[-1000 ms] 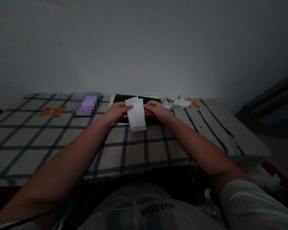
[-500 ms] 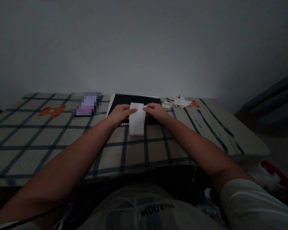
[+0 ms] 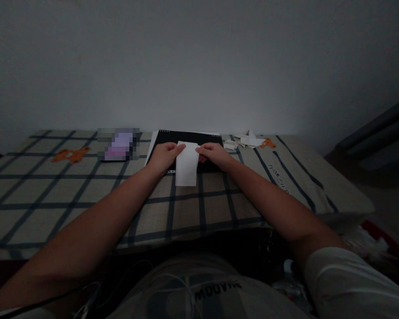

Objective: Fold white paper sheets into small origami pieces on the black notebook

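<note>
Head cam, dim light. Worktop (image 3: 53, 195) covered w/ beige cloth, dark grid lines; wall behind.

L to R:
- Orange bear print (image 3: 70, 154) on cloth, far left.
- Blurred pink/purple item (image 3: 119, 144) nr back edge, left of centre; can't tell what it is.
- Black sheet (image 3: 186, 137) w/ punched white margin, flat at back centre, just right of the blurred item.
- Left hand (image 3: 164, 156) resting on black sheet's near-left part, fingers curled, thumb + fingertips pinching upper left edge of white paper (image 3: 186, 165).
- White paper: folded oblong, upper part over the black sheet, lower end reaching onto the cloth. Sits between the two hands, centre of worktop, toward back. Lying flat or slightly lifted: can't tell.
- Right hand (image 3: 214, 153) closed on paper's upper right edge, fingertips touching it; knuckles over black sheet.
- Pile of folded white paper bits (image 3: 246, 141) right of black sheet, apart from hands.
- Second orange print (image 3: 267, 143) just right of pile.
- Printed lettering (image 3: 279, 174) on cloth, right side; illegible.
</note>
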Tool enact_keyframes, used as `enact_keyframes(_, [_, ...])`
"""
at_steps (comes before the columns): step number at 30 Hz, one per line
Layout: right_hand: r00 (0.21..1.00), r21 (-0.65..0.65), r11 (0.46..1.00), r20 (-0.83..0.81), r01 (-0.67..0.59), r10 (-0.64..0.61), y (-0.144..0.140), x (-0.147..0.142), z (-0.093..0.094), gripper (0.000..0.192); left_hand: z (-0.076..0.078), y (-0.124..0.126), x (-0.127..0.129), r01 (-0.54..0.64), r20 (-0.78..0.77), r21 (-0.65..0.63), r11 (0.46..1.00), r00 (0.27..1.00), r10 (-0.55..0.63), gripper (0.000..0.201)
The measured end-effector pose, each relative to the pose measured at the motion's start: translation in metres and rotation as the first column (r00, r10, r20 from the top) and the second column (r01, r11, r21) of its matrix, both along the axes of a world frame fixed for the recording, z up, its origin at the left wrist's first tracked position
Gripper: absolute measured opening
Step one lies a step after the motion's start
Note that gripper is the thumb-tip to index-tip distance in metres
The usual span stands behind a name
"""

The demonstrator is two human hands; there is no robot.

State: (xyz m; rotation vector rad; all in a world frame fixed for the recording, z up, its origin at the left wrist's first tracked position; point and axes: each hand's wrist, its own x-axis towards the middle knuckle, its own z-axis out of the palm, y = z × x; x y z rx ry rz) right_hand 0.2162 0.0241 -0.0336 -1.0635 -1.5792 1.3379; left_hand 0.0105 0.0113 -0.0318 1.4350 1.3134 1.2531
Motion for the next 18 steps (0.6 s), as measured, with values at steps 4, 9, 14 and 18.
enact_keyframes(4, [0.999,0.022,1.0,0.032,-0.005,0.004,-0.0004,0.0012,0.0007,0.019,-0.0001,-0.0011,0.0012,-0.017,-0.108,0.062,0.998,0.994,0.023,0.036])
enact_keyframes(9, [1.0,0.021,1.0,0.019,-0.013,0.013,0.0001,0.002,0.0,0.017,0.0015,-0.0021,0.0018,-0.015,-0.118,0.06,0.998,0.993,0.023,0.036])
enact_keyframes(14, [1.0,0.024,0.999,-0.002,-0.024,0.024,0.0009,0.0033,-0.0012,0.016,0.0018,-0.0016,0.0024,-0.025,-0.088,0.027,0.999,0.996,0.027,0.037])
enact_keyframes(18, [0.999,0.001,1.0,-0.032,-0.006,0.007,0.0025,0.0038,-0.0022,0.015,0.0026,-0.0011,0.0035,0.019,0.031,-0.064,0.998,0.999,-0.017,0.032])
